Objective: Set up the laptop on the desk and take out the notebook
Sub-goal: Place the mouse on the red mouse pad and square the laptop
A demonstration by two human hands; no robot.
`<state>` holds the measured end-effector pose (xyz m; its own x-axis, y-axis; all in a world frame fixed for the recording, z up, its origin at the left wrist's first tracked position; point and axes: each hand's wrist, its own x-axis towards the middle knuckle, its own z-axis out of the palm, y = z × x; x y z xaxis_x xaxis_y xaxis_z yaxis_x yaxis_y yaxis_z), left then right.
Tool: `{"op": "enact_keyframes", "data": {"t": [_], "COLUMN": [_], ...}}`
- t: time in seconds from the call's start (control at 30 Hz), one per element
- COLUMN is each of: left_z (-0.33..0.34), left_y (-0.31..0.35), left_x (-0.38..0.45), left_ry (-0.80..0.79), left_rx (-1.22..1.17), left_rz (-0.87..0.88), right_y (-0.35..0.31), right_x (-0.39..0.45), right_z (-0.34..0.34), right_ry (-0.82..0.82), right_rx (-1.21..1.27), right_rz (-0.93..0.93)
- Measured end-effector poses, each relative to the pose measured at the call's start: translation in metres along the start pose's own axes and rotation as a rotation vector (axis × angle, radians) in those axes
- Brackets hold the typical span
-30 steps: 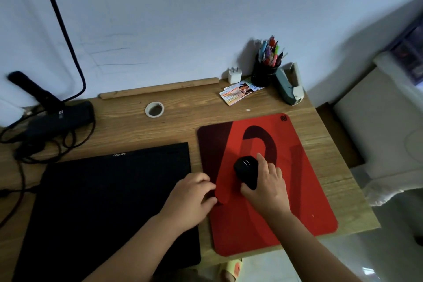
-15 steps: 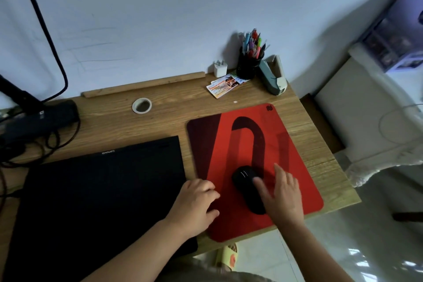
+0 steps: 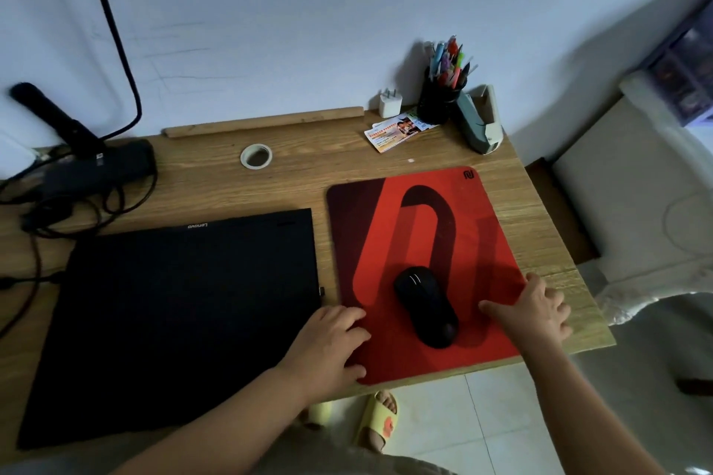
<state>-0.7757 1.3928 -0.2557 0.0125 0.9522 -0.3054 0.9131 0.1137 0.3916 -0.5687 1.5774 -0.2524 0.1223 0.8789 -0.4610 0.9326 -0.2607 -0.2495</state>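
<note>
Desk seen from above, its right and near edges in view with floor beyond. Closed laptop lies flat at left, just beside a red mousepad that reaches the near edge. Mouse sits on the pad between both hands. Left hand rests loosely curled on the pad's left edge, grasping nothing. Right hand, fingers spread, presses the pad's right edge. Pen cup, charger, cards and tape roll line the back; cables crowd the left.
</note>
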Motion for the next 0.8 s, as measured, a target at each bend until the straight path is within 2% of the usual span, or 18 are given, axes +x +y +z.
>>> {"op": "enact_keyframes", "data": {"t": [0.07,0.13,0.27,0.37,0.47,0.53,0.63,0.67,0.8], "left_z": [0.009,0.021,0.025,0.018,0.018,0.023,0.032,0.034,0.041], "left_y": [-0.002,-0.011,-0.03,-0.044,-0.056,-0.063,-0.078,-0.083,-0.095], "left_x": [-0.009,-0.024,-0.067,-0.096,-0.12,-0.133,-0.152,-0.157,-0.163], "left_ry": [0.022,0.098,0.233,0.23,0.28,0.311,0.368,0.376,0.375], "left_rx": [0.004,0.006,-0.084,-0.111,-0.104,-0.109,-0.094,-0.088,-0.047], "left_rz": [0.01,0.014,-0.178,-0.317,-0.415,-0.436,-0.395,-0.38,-0.334], "right_y": [-0.002,-0.007,-0.029,-0.051,-0.066,-0.068,-0.063,-0.061,-0.057], "right_x": [0.001,-0.007,-0.048,-0.086,-0.121,-0.141,-0.167,-0.173,-0.182], "right_z": [-0.005,-0.002,0.028,0.054,0.073,0.082,0.104,0.112,0.127], "right_ry": [-0.012,0.054,0.175,0.131,0.12,0.04,-0.254,-0.307,-0.251], "right_rx": [-0.028,-0.09,-0.073,-0.078,-0.087,-0.111,-0.153,-0.162,-0.161], "right_rz": [0.011,-0.069,-0.444,-0.699,-0.869,-0.987,-1.115,-1.129,-1.084]}}
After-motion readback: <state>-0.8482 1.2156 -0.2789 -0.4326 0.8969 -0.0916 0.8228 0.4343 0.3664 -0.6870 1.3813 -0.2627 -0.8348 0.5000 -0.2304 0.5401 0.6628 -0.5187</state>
